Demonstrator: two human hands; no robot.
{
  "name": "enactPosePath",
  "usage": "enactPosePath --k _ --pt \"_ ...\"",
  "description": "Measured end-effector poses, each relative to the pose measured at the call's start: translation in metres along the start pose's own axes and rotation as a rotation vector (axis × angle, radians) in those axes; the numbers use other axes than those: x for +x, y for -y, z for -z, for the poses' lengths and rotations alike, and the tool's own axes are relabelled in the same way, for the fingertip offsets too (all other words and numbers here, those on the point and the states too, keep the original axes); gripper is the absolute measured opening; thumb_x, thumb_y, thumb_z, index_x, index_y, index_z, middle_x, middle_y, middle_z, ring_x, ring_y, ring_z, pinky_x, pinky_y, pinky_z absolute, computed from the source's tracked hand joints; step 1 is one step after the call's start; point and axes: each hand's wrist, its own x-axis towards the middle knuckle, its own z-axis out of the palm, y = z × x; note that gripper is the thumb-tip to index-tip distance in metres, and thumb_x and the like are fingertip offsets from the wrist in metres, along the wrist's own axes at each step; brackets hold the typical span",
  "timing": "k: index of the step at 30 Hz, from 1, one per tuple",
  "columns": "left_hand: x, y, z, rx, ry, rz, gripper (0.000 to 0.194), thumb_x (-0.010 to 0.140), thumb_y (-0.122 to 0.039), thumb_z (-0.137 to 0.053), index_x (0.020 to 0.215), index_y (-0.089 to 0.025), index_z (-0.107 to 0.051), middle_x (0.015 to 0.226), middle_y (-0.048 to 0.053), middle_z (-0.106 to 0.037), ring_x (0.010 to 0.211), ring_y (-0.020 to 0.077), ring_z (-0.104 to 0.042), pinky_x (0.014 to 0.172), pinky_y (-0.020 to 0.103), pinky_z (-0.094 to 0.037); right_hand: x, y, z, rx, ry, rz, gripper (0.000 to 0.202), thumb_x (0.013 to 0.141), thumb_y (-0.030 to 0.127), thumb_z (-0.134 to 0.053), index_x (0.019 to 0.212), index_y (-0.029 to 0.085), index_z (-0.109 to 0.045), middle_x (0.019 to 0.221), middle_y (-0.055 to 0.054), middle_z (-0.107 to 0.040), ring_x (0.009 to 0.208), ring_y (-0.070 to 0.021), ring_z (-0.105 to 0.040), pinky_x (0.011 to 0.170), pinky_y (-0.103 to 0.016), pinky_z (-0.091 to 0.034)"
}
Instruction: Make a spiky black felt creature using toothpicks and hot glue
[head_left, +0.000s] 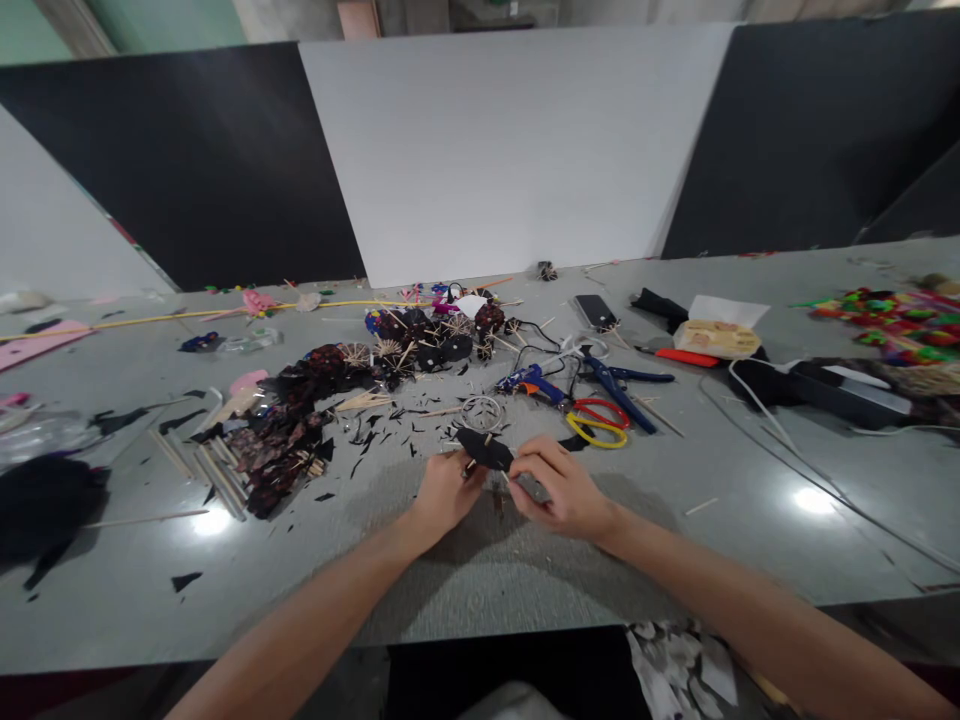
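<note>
Okay, so the biggest stuff: one white panel is propped up behind the grip, flanked by two black panels. Everything's been dumped on one grey table, which is kind of shiny, with two bright light reflections, one off to either side of the grip. Beyond and left of the grip, one long heap of dark crumpled material is strewn with sticks, too tangled to be counted.

Two hands are at work. One small black disc is pinched in the fingers of the left hand, held just over the table, and its right edge is met by the bunched fingertips of the right hand.

Past the grip to the right, one blue cutter, one blue glue gun, one set of red-and-yellow handles and, farther back, one phone can be spotted. Just beyond the disc, one clear ring is laid flat. Right of the grip, one loose stick is left lying. Black scraps are scattered leftward, dozens easily.
</note>
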Motion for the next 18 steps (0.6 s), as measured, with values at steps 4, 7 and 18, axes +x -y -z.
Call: enactPosePath --k 4,7,18 --pt "0.0 0.001 0.001 -0.002 -0.004 -0.016 0.014 0.082 -0.008 -0.061 0.079 -0.018 -0.07 0.067 0.002 -0.07 0.061 0.0165 -0.066 0.06 0.024 -0.044 -0.001 -0.007 0.004 0.218 0.055 -0.087 0.013 0.101 0.025 -0.055 0.112 0.023 -0.063 0.102 -0.008 -0.061 0.088 -0.0192 -0.061 0.076 -0.032 -0.055" --pt "-0.001 0.0 0.002 0.045 0.04 -0.043 0.015 0.083 -0.008 -0.062 0.074 -0.018 -0.068 0.069 0.004 -0.071 0.065 0.0173 -0.067 0.063 0.024 -0.045 -0.002 -0.011 0.0 0.266 0.032 -0.133 0.011 0.102 0.024 -0.056 0.109 0.024 -0.065 0.098 -0.006 -0.06 0.084 -0.0172 -0.061 0.073 -0.03 -0.055" --pt "-0.003 0.0 0.001 0.052 0.055 -0.119 0.012 0.075 -0.007 -0.061 0.076 -0.018 -0.065 0.072 0.006 -0.073 0.07 0.0218 -0.071 0.066 0.029 -0.05 -0.002 -0.007 -0.01 -0.065 0.014 0.029 0.012 0.098 0.027 -0.067 0.109 0.022 -0.066 0.094 -0.006 -0.068 0.086 -0.0203 -0.065 0.079 -0.037 -0.055"
